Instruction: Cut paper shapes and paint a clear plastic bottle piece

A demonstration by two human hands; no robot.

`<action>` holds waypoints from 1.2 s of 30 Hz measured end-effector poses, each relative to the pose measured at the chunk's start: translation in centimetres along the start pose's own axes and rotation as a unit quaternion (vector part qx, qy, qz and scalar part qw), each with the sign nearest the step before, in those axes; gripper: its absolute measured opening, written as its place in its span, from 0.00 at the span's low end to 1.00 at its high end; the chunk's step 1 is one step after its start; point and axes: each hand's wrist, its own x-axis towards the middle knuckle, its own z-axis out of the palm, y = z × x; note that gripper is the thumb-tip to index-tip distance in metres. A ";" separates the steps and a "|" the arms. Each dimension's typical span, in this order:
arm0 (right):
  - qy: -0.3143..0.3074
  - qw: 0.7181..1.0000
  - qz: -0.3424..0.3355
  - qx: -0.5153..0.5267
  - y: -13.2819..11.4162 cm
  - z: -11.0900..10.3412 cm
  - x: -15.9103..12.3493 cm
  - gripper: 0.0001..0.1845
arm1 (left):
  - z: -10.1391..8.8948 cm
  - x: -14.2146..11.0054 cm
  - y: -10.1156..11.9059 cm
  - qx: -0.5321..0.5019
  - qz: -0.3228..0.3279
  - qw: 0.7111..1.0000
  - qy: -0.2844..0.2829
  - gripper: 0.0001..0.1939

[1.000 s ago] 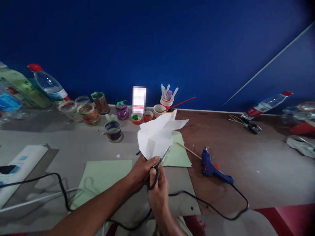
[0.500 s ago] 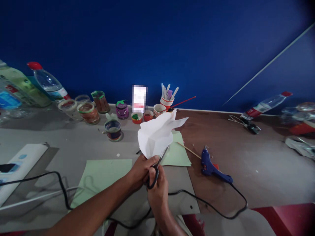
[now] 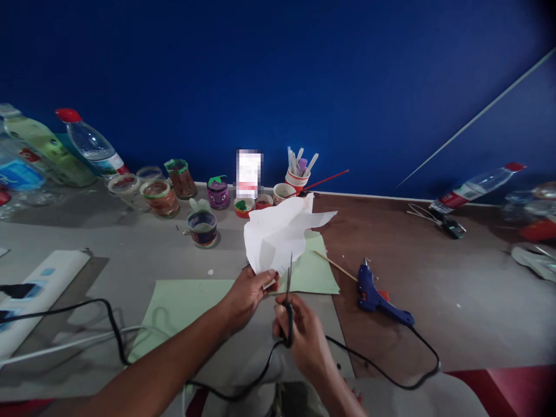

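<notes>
My left hand (image 3: 249, 294) pinches the lower edge of a white sheet of paper (image 3: 278, 234), thumb on top. The paper is creased, with an irregular cut outline and a pointed strip sticking out to the right. In my right hand (image 3: 303, 327) is a pair of scissors (image 3: 288, 313) with black handles, fingers wrapped round the loops. Its blades point up and away, look closed, and stand just right of the paper's lower edge; whether they touch it I cannot tell. Under the paper lie light green sheets (image 3: 319, 269), and another green sheet (image 3: 186, 307) is below my left forearm.
A blue glue gun (image 3: 372, 292) lies on the right, its black cord looping toward me. Painted jars (image 3: 202, 229), paint cups (image 3: 244, 208), a phone (image 3: 249, 174) and a cup of sticks (image 3: 297, 179) line the back. A power strip (image 3: 47, 289) sits on the left.
My right hand has drawn the scissors back and to the right, away from my left hand. The blades now point more steeply upward. The left hand still holds the paper.
</notes>
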 end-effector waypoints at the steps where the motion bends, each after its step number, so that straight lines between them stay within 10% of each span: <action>1: -0.013 1.000 0.004 -0.019 -0.1 -0.6 0.0 0.18 | -0.1 0.1 0.1 0.002 0.001 1.000 0.001 0.16; 15: -0.204 0.952 0.015 -0.226 -1.8 -5.5 3.4 0.15 | -1.3 0.8 1.7 0.024 -0.036 0.999 -0.022 0.17; 36: -0.180 0.965 -0.034 -0.188 0.7 -3.9 4.9 0.14 | -1.5 1.1 1.3 0.104 -0.014 0.994 -0.018 0.10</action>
